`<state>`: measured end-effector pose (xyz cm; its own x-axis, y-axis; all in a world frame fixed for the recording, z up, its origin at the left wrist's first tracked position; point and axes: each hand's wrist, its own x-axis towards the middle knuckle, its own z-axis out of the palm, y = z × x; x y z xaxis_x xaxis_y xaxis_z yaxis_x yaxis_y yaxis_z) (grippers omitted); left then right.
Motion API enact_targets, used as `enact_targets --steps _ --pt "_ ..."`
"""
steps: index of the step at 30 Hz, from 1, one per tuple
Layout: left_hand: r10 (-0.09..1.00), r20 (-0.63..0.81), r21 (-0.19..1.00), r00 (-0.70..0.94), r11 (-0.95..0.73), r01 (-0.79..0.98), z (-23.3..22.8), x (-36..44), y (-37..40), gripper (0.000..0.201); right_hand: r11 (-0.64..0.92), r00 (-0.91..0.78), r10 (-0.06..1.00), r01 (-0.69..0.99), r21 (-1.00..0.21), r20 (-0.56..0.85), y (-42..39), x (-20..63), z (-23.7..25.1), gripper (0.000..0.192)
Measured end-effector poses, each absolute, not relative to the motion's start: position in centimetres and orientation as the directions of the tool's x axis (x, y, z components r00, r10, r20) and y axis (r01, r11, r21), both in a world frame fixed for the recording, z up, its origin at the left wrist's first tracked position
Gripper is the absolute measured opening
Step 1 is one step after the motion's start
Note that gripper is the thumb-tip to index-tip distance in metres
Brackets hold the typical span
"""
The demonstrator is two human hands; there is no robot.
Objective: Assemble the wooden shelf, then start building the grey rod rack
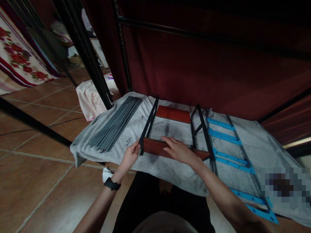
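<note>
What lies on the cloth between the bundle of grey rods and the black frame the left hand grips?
In the head view, a few small screws lie on the grey cloth, between the grey rods and the black frame.

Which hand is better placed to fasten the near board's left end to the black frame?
Left, probably. The left hand already pinches the joint where the near board meets the black frame, and the loose screws lie beside it. The right hand lies flat on the board, steadying it.

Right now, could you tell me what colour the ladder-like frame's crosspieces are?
Bright blue crosspieces, clearest in the head view.
</note>
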<state>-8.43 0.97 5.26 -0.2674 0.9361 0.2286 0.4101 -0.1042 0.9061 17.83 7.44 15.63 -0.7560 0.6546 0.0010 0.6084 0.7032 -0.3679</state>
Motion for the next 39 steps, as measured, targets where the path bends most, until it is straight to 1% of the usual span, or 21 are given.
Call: enact_targets --steps 3,5,8,12,16,18,23,26,27,29,31,33,36,39 --pt "0.953 0.198 0.911 -0.228 -0.094 0.401 5.3 -8.8 0.9 0.041 0.717 -0.782 0.623 0.583 -0.381 -0.024 8.1 15.9 16.1 0.061" --pt "0.959 0.192 0.907 -0.206 -0.093 0.411 5.3 -8.9 0.9 0.041 0.731 -0.793 0.609 0.578 -0.363 -0.035 8.4 14.6 16.4 0.066" --pt "0.96 0.21 0.895 -0.183 -0.114 0.43 5.3 -8.8 0.6 0.042 0.762 -0.819 0.571 0.556 -0.33 -0.06 8.8 12.9 16.6 0.073" --pt "0.955 0.247 0.875 -0.166 -0.146 0.462 5.5 -8.3 0.2 0.043 0.813 -0.864 0.493 0.498 -0.303 -0.099 9.5 11.1 16.6 0.078" --pt "0.942 0.287 0.859 -0.172 -0.174 0.482 5.7 -8.0 0.0 0.041 0.869 -0.911 0.393 0.412 -0.275 -0.123 10.1 9.7 16.4 0.078" --pt "0.94 0.294 0.857 -0.172 -0.18 0.483 5.7 -8.0 0.0 0.041 0.878 -0.921 0.365 0.388 -0.279 -0.132 10.3 9.1 16.2 0.077" --pt "0.943 0.291 0.854 -0.164 -0.179 0.489 5.2 -8.0 -0.1 0.044 0.863 -0.915 0.382 0.405 -0.301 -0.132 10.2 8.5 16.1 0.067" --pt "0.937 0.309 0.842 -0.164 -0.189 0.505 4.3 -8.6 -0.3 0.043 0.86 -0.915 0.385 0.404 -0.313 -0.123 10.1 8.4 16.1 0.065" --pt "0.929 0.315 0.837 -0.195 -0.175 0.518 3.9 -9.1 -0.4 0.041 0.86 -0.915 0.386 0.404 -0.313 -0.12 10.0 8.4 16.0 0.066" --pt "0.892 0.328 0.822 -0.311 -0.107 0.56 3.1 -10.5 -0.7 0.037 0.86 -0.914 0.391 0.406 -0.31 -0.113 10.1 8.5 15.9 0.067" --pt "0.829 0.343 0.787 -0.441 0.002 0.617 2.3 -12.4 -0.9 0.036 0.859 -0.913 0.394 0.407 -0.31 -0.107 10.1 8.6 15.8 0.068" --pt "0.785 0.346 0.725 -0.514 0.124 0.677 1.7 -14.3 -0.9 0.036 0.86 -0.914 0.392 0.405 -0.312 -0.105 10.1 8.6 15.8 0.068" --pt "0.808 0.305 0.621 -0.504 0.232 0.748 0.9 -16.0 -0.7 0.034 0.858 -0.912 0.397 0.41 -0.309 -0.107 10.1 8.6 15.8 0.067" --pt "0.857 0.277 0.551 -0.434 0.228 0.803 0.5 -16.1 -0.2 0.03 0.854 -0.907 0.406 0.421 -0.307 -0.115 10.0 8.5 15.9 0.067"
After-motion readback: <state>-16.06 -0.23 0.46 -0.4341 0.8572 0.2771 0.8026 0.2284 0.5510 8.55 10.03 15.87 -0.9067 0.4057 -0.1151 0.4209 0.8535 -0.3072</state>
